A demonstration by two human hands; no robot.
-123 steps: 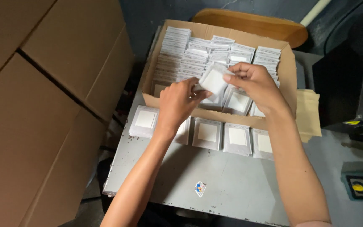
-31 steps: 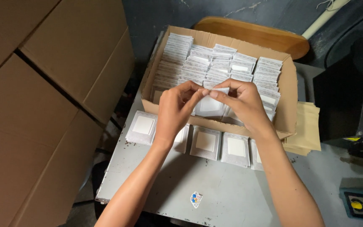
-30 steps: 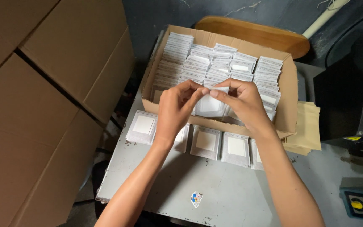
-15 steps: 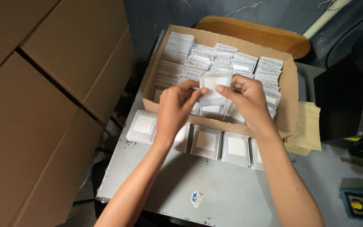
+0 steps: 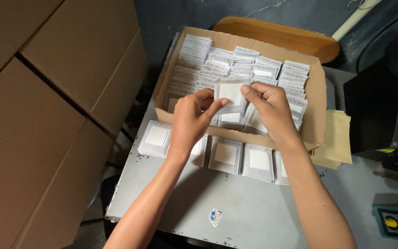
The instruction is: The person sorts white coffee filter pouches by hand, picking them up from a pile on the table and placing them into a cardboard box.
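both hands, left hand (image 5: 193,121) and right hand (image 5: 266,109), pinched a white packet (image 5: 229,94) over the cardboard box (image 5: 318,99), perhaps sorting it, above the counter (image 5: 254,207).

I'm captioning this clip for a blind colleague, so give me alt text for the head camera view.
Two bare hands, the left hand and right hand, hold a small white square packet together above an open cardboard box filled with rows of similar packets. More packets lie in a row on the grey table in front of the box, with large cardboard cartons stacked at the left.
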